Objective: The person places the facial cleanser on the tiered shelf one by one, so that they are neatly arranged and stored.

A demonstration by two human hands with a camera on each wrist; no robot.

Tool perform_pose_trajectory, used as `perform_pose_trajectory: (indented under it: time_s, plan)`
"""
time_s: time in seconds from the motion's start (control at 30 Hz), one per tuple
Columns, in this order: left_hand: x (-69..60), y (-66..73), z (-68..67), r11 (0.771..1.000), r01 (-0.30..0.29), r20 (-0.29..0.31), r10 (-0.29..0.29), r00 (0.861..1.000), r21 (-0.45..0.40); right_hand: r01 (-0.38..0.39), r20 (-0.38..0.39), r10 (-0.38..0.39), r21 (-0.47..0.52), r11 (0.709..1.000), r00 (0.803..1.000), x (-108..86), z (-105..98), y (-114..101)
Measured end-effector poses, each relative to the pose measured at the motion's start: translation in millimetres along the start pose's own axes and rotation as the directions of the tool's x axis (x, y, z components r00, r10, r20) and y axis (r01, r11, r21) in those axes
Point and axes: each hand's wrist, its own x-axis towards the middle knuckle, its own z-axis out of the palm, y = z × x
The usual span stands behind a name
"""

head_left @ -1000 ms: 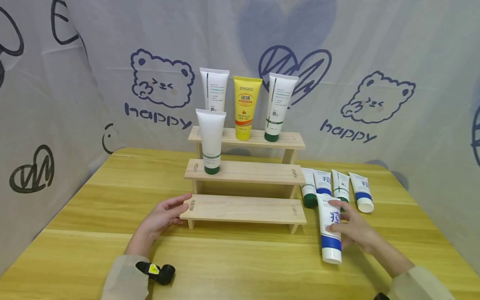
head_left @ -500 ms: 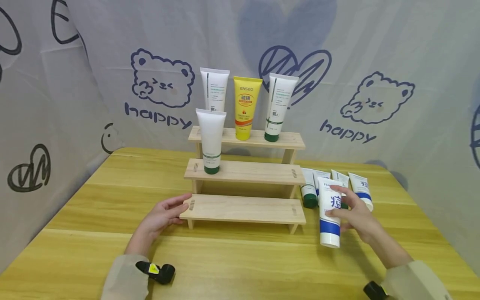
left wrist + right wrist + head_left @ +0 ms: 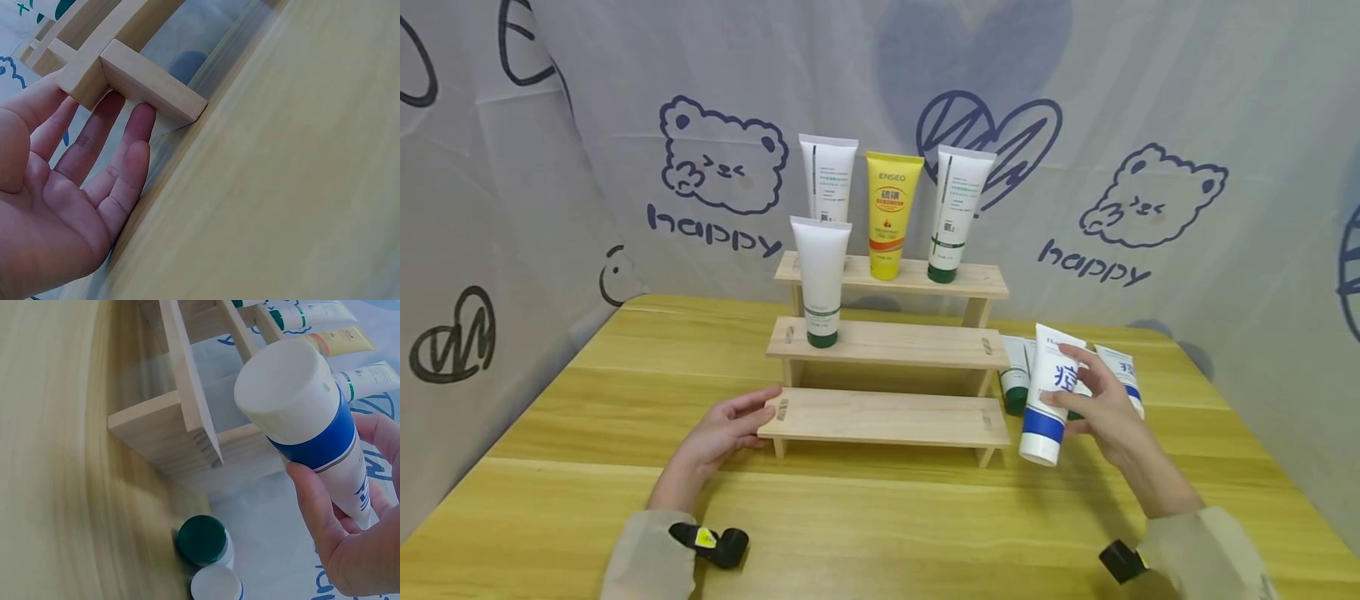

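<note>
My right hand (image 3: 1112,412) holds a white squeeze tube (image 3: 1050,375) with a blue band and white cap, thumb on the front. It is raised off the table and tilted, cap down, right of a three-tier wooden stand (image 3: 887,417). In the right wrist view the white cap (image 3: 278,378) faces the camera. My left hand (image 3: 722,433) grips the left end of the stand's lowest tier, thumb on top. From the left wrist view, the fingertips (image 3: 140,115) reach under the board beside its leg.
On the top tier stand two white tubes and a yellow tube (image 3: 891,212). A white tube with a green cap (image 3: 822,275) stands left on the middle tier. Several tubes, among them a green-capped one (image 3: 1015,383), lie right of the stand, partly hidden. A printed curtain hangs behind.
My right hand has lifted the white and blue tube upward and slightly left, its cap swinging toward the stand. The left hand stays at the stand's end.
</note>
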Motion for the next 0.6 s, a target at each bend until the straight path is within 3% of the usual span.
perform_pose_trajectory:
  time_s: [0.33, 0.6]
  plan:
    - [-0.8, 0.1, -0.7, 1.000, -0.014, 0.006, 0.014, 1.000, -0.005, 0.002, -0.010, -0.001, 0.123, 0.992, 1.000, 6.4, 16, -10]
    - [-3.5, 2.4, -0.7, 1.000, -0.019, 0.011, 0.019, 1.000, 0.009, 0.041, -0.007, -0.041, 0.359, 0.933, 0.999, 13.2, 35, -20]
